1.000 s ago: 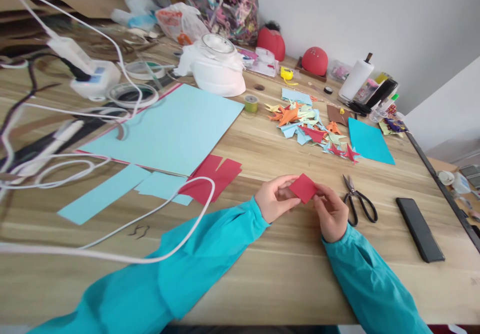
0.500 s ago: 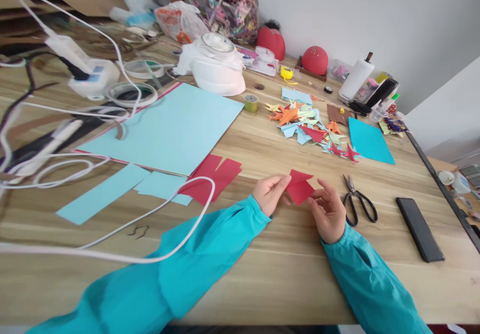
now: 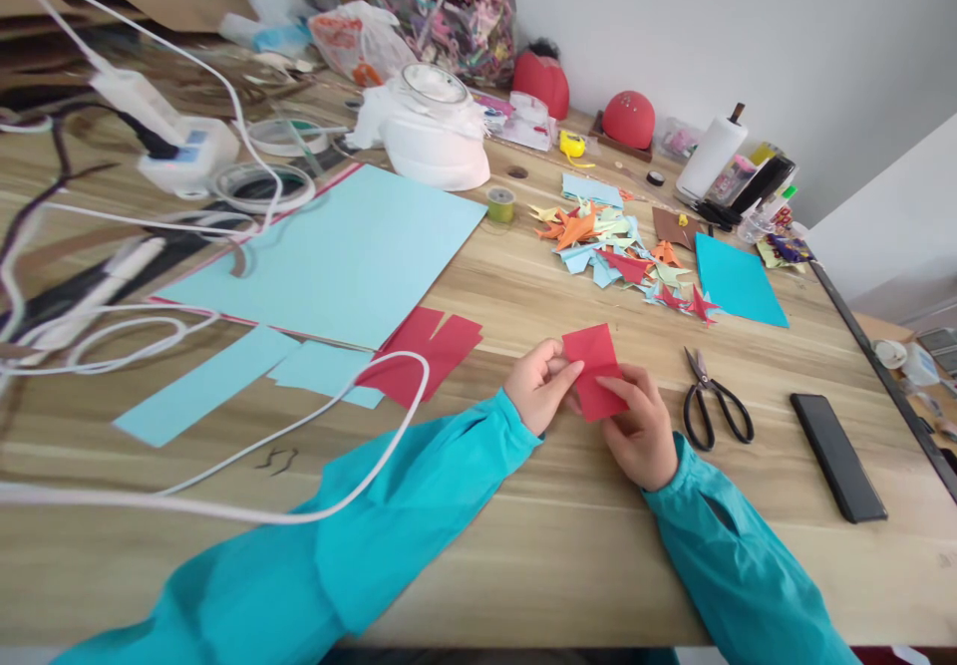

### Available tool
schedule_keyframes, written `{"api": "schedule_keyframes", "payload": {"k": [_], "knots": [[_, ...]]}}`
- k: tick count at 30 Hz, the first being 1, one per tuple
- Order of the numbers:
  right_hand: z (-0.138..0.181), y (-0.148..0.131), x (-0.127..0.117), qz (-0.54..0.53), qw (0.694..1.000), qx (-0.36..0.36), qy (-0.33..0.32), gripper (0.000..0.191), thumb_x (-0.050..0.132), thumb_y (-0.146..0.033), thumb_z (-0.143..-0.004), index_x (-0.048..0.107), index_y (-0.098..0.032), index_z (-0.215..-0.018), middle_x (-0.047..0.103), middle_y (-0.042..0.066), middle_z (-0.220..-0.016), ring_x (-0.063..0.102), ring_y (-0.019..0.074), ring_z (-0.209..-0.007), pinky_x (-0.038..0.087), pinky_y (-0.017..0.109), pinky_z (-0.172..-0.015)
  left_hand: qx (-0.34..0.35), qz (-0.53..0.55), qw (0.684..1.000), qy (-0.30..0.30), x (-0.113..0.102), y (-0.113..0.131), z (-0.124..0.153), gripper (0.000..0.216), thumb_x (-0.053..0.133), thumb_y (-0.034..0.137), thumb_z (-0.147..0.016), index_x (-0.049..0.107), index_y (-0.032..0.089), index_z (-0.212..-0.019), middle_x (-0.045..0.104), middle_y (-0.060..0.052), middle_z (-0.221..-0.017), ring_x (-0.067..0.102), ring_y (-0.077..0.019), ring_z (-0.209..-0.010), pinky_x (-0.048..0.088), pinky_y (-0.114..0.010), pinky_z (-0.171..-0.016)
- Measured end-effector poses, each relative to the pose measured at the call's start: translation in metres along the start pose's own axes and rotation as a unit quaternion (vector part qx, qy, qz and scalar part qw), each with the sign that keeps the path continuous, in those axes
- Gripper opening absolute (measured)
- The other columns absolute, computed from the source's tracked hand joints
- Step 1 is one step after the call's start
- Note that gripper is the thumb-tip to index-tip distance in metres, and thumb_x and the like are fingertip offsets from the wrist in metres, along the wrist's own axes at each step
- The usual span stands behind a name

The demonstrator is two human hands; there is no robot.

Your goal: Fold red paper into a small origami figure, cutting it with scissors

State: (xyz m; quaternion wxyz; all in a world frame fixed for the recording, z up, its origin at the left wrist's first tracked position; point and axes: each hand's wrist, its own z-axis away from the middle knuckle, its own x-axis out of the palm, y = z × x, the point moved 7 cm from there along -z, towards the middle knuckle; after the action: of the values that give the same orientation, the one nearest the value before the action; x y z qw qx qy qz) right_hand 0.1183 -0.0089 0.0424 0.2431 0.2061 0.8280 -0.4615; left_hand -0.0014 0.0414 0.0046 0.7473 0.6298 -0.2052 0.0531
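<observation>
Your left hand (image 3: pixel 535 388) pinched the left side of the small red paper rectangle (image 3: pixel 594 358), and your right hand (image 3: pixel 643 434) gripped its right side, holding it between them over the wooden desk (image 3: pixel 523 555). Uneven pulling could have wrinkled or torn it. Shifting your right hand outward risked knocking the black-handled metal scissors (image 3: pixel 703 386) just beyond it; the looping white cable (image 3: pixel 186 508), left of your left hand, could have snagged your turquoise sleeve (image 3: pixel 419 486).

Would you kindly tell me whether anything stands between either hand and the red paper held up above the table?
Nothing visible does: the left hand and right hand both touch the red paper directly. The scissors lie off to the right.
</observation>
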Motion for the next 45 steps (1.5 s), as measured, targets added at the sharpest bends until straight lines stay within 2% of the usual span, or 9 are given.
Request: {"api": "schedule_keyframes", "payload": {"k": [3,13,18,25,31,35,40,42,45], "knots": [[-0.001,-0.006,0.0,0.022,0.999,-0.031,0.002,0.039,0.052,-0.008,-0.076,0.057,-0.025,-0.11,0.047,0.01,-0.117,0.054,0.023,-0.104,0.051,0.037,-0.081,0.001,0.008,1.0,0.002,0.0,0.001,0.0,0.046,0.071,0.046,-0.06,0.05,0.015,-0.086,0.064,0.001,-0.06,0.061,-0.0139,-0.05,0.051,-0.022,-0.043],[-0.001,-0.002,-0.009,0.019,0.999,-0.005,0.049,0.017,0.064,-0.017,-0.074,0.06,-0.021,-0.089,0.055,0.009,-0.103,0.057,0.021,-0.092,0.05,0.034,-0.077,-0.018,0.027,0.999,-0.009,0.001,-0.002,0.001,0.038,0.068,0.045,-0.063,0.043,0.017,-0.069,0.061,0.003,-0.056,0.062,-0.0149,-0.049,0.052,-0.024,-0.042],[-0.003,0.003,-0.012,-0.022,0.997,0.043,0.064,0.004,0.063,-0.022,-0.078,0.062,-0.019,-0.079,0.059,0.008,-0.093,0.058,0.0184,-0.084,0.049,0.032,-0.073,0.004,0.011,1.0,-0.018,0.003,0.002,0.002,0.038,0.07,0.044,-0.063,0.045,0.016,-0.069,0.059,0.004,-0.055,0.061,-0.0131,-0.05,0.053,-0.024,-0.043],[0.001,0.023,-0.008,-0.165,0.973,0.137,0.086,0.007,0.066,-0.023,-0.075,0.062,-0.018,-0.072,0.062,0.003,-0.071,0.056,0.0143,-0.065,0.045,0.027,-0.06,0.008,-0.019,0.999,-0.038,0.006,-0.004,0.003,0.035,0.066,0.04,-0.068,0.046,0.015,-0.084,0.065,-0.001,-0.068,0.063,-0.016,-0.054,0.053,-0.025,-0.045],[0.002,0.029,-0.009,-0.208,0.953,0.183,0.12,0.011,0.068,-0.025,-0.073,0.06,-0.017,-0.069,0.059,0.0,-0.063,0.05,0.0107,-0.053,0.04,0.025,-0.051,0.111,-0.066,0.991,-0.025,0.004,0.009,0.01,0.056,0.057,0.028,-0.079,0.03,0.021,-0.127,0.062,-0.009,-0.1,0.064,-0.0138,-0.065,0.054,-0.023,-0.052],[0.001,0.03,-0.011,-0.218,0.949,0.182,0.139,0.013,0.068,-0.027,-0.072,0.059,-0.017,-0.07,0.059,0.0,-0.064,0.049,0.0104,-0.053,0.04,0.024,-0.051,0.235,-0.166,0.956,-0.057,0.011,0.02,0.022,0.029,0.051,0.017,-0.081,0.047,0.019,-0.109,0.053,-0.011,-0.112,0.063,-0.0159,-0.084,0.055,-0.025,-0.066],[0.003,0.033,-0.011,-0.225,0.942,0.2,0.15,0.013,0.069,-0.027,-0.071,0.06,-0.018,-0.07,0.06,-0.001,-0.065,0.051,0.0105,-0.054,0.042,0.024,-0.052,0.379,-0.282,0.876,-0.093,0.024,0.032,0.038,0.024,0.051,0.009,-0.076,0.052,0.018,-0.098,0.049,-0.013,-0.116,0.043,-0.0261,-0.12,0.049,-0.038,-0.087],[0.003,0.034,-0.011,-0.233,0.939,0.202,0.15,0.013,0.069,-0.026,-0.071,0.06,-0.017,-0.07,0.061,0.0,-0.066,0.053,0.0112,-0.057,0.043,0.025,-0.055,0.367,-0.314,0.868,-0.116,0.029,0.029,0.037,0.02,0.051,0.013,-0.078,0.055,0.017,-0.097,0.051,-0.014,-0.116,0.048,-0.0249,-0.115,0.044,-0.041,-0.094],[0.003,0.035,-0.011,-0.249,0.935,0.203,0.147,0.012,0.071,-0.026,-0.07,0.062,-0.018,-0.071,0.063,0.001,-0.069,0.055,0.0119,-0.06,0.045,0.025,-0.055,0.274,-0.302,0.907,-0.105,0.025,0.02,0.027,0.022,0.053,0.022,-0.08,0.057,0.016,-0.1,0.06,-0.012,-0.106,0.059,-0.0204,-0.097,0.051,-0.033,-0.082]]}}
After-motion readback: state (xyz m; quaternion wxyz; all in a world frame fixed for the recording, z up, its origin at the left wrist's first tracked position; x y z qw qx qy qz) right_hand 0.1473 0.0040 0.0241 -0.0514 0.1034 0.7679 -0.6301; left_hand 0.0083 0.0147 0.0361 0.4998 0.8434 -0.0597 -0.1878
